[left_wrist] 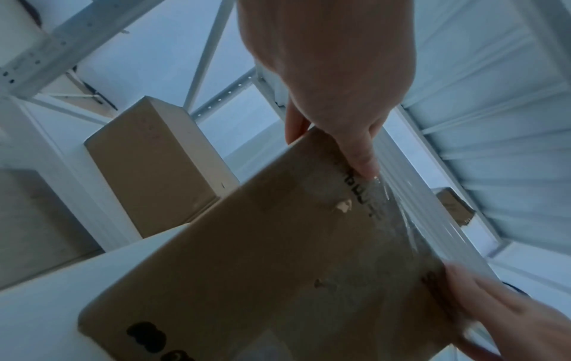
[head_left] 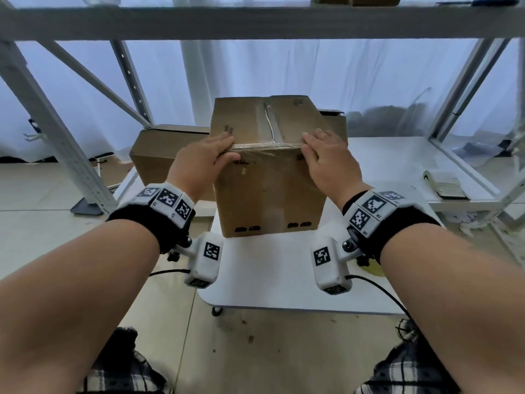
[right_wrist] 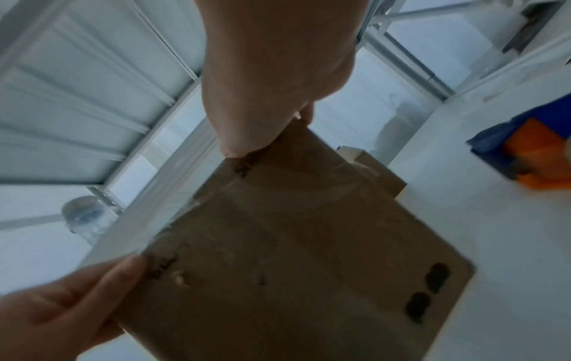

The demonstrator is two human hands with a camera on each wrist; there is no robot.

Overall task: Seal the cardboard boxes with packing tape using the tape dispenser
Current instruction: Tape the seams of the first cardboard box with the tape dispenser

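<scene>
Both hands, left (head_left: 203, 160) and right (head_left: 326, 160), press clear tape (head_left: 267, 145) over the box (head_left: 267, 177)'s near top edge between them.

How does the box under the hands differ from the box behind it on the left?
The front box stands nearer, and both hands, left hand and right hand, press clear tape over its top front edge; nothing touches the rear-left box. The front box stands taller; the rear-left box's top sits lower. Both are plain brown cardboard on the white table.
</scene>
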